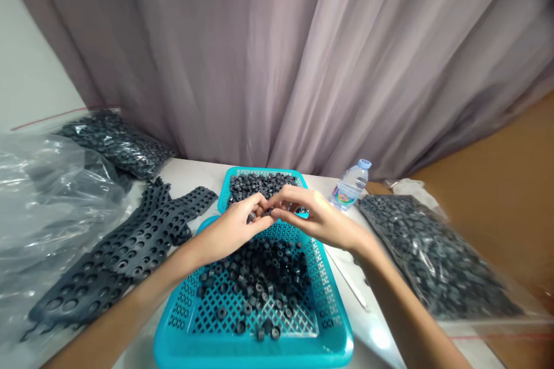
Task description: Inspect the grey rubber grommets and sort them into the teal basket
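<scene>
My left hand (236, 223) and my right hand (309, 213) meet fingertip to fingertip above the gap between two turquoise baskets. A small black cylindrical part (250, 217) shows in the curled fingers of my left hand. My right thumb and fingers pinch together against the left fingertips; what they grip is too small and covered to make out. Beneath my hands, the near basket (251, 351) holds many loose black parts (259, 277), some with hollow ends. Behind it, the far basket (224, 191) contains a dense heap of similar parts (259, 183).
Perforated black sheets (147, 236) lie to the left, beside clear plastic (56, 196) and a filled bag (116, 141). On the right are a water bottle (350, 185), a thin white stick (347, 279) and a large bag of black parts (437, 259). A curtain (277, 57) hangs behind.
</scene>
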`<action>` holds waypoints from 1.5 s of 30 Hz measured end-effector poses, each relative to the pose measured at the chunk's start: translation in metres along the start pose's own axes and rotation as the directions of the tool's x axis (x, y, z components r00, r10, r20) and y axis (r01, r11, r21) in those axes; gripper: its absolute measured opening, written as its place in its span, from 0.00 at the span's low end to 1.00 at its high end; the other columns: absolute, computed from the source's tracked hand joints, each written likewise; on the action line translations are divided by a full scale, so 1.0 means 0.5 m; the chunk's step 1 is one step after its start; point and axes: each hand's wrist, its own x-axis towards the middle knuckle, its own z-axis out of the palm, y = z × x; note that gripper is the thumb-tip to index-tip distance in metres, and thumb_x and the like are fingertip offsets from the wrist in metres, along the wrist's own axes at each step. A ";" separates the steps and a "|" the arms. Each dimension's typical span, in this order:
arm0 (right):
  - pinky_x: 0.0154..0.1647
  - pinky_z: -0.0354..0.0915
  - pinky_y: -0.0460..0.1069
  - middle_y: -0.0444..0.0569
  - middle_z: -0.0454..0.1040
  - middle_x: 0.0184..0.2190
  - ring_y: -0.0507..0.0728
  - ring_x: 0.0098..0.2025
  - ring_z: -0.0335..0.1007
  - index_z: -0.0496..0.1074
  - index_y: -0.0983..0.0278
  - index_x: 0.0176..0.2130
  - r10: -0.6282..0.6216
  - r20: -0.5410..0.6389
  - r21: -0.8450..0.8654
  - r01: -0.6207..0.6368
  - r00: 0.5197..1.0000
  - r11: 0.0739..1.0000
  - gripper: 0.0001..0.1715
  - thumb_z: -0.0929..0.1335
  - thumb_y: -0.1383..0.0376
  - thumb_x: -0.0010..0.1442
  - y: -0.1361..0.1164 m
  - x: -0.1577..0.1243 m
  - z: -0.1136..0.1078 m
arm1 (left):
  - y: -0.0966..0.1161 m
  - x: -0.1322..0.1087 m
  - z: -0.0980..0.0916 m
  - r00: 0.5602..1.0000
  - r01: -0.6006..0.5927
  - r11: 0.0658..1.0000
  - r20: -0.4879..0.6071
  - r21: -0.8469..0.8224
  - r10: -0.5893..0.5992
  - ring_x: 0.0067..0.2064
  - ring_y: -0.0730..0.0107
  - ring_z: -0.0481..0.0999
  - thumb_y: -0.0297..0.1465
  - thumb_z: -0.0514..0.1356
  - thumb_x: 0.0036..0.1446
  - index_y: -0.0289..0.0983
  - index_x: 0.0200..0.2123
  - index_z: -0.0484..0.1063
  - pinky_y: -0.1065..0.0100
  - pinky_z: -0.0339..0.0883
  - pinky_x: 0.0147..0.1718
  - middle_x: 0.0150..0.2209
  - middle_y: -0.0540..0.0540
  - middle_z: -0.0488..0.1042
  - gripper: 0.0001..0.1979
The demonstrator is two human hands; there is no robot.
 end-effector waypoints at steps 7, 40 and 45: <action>0.44 0.70 0.50 0.47 0.78 0.43 0.55 0.42 0.74 0.77 0.62 0.46 0.039 -0.054 0.066 -0.036 0.998 0.997 0.09 0.68 0.60 0.72 0.003 -0.003 -0.005 | 0.014 -0.005 -0.011 0.999 0.038 0.999 0.016 -0.019 -0.038 0.36 0.72 0.64 0.43 0.60 0.69 0.38 0.43 0.68 0.68 0.58 0.36 0.35 0.53 0.64 0.14; 0.46 0.72 0.50 0.48 0.79 0.44 0.56 0.47 0.76 0.79 0.62 0.45 -0.044 -0.150 0.176 0.070 0.988 0.982 0.09 0.74 0.60 0.67 -0.024 -0.004 -0.015 | 0.031 -0.014 -0.055 0.943 0.210 0.819 0.332 -0.534 -0.025 0.29 0.75 0.46 0.41 0.59 0.72 0.36 0.43 0.66 0.70 0.42 0.26 0.30 0.54 0.49 0.13; 0.44 0.72 0.50 0.48 0.81 0.43 0.55 0.43 0.77 0.79 0.62 0.44 0.032 -0.137 0.196 -0.005 0.990 0.981 0.11 0.72 0.58 0.69 -0.020 -0.001 -0.010 | 0.024 -0.012 -0.055 0.950 0.208 0.812 0.311 -0.545 -0.035 0.29 0.75 0.46 0.42 0.60 0.70 0.36 0.42 0.66 0.71 0.42 0.26 0.31 0.54 0.50 0.14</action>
